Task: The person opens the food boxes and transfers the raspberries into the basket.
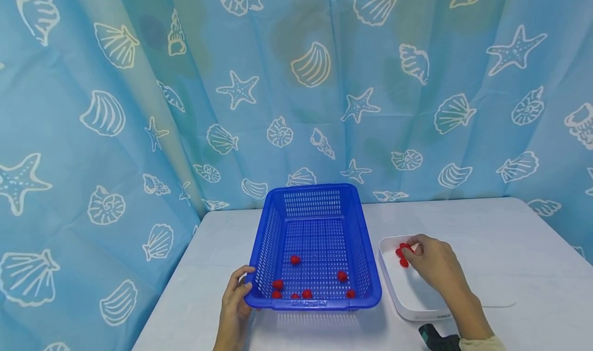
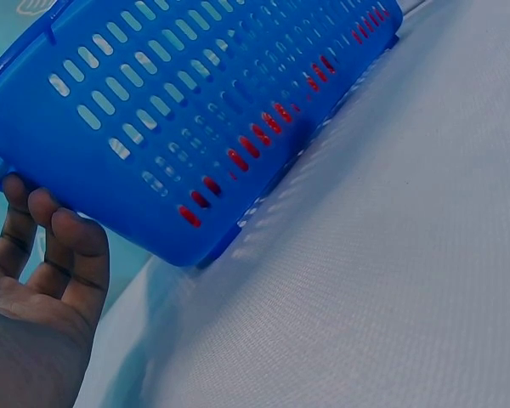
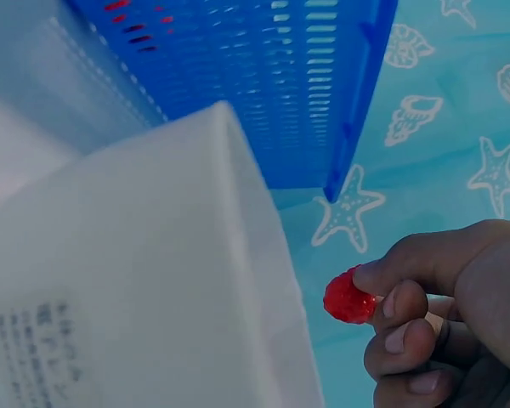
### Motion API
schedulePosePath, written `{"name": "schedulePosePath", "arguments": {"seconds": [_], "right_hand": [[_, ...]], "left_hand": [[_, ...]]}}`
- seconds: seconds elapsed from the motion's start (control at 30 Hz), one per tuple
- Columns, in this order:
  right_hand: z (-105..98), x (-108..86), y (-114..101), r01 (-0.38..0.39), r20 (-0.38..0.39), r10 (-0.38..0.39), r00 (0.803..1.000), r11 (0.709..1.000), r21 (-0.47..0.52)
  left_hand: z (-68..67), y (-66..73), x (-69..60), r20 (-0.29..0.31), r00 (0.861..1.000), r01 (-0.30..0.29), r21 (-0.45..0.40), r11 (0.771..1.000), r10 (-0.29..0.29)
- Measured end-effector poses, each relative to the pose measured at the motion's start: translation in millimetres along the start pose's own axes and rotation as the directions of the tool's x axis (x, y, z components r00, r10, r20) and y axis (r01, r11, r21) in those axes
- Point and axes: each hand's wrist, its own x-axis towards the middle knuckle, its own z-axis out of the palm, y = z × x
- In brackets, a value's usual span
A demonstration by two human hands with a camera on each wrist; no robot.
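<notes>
A blue plastic basket with slotted walls holds several small red toy berries on its mesh floor. My left hand grips the rim at the basket's near left corner; its curled fingers show under that rim in the left wrist view. To the right stands a white tray. Over its far part, my right hand pinches a bumpy red berry between thumb and fingers. Several more red berries lie in the tray beneath that hand, which partly hides them.
A white-covered table carries both containers. Behind it hangs a blue curtain with shell and starfish prints. A dark strap or device is on the right wrist. Printed dark lettering marks the white tray's outer wall.
</notes>
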Motion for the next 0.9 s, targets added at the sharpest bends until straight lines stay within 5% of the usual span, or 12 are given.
{"name": "schedulePosePath", "arguments": {"seconds": [0.33, 0.9], "right_hand": [[-9, -7.4, -19, -0.013, 0.006, 0.012, 1.0, 1.0, 0.016], [-22, -26.1, -48, 0.125, -0.02, -0.124, 0.992, 0.988, 0.089]], "left_hand": [[-0.1, 0.1, -0.6, 0.007, 1.0, -0.009, -0.006, 1.0, 0.009], [-0.4, 0.6, -0.1, 0.013, 1.0, 0.0, -0.006, 1.0, 0.0]]}}
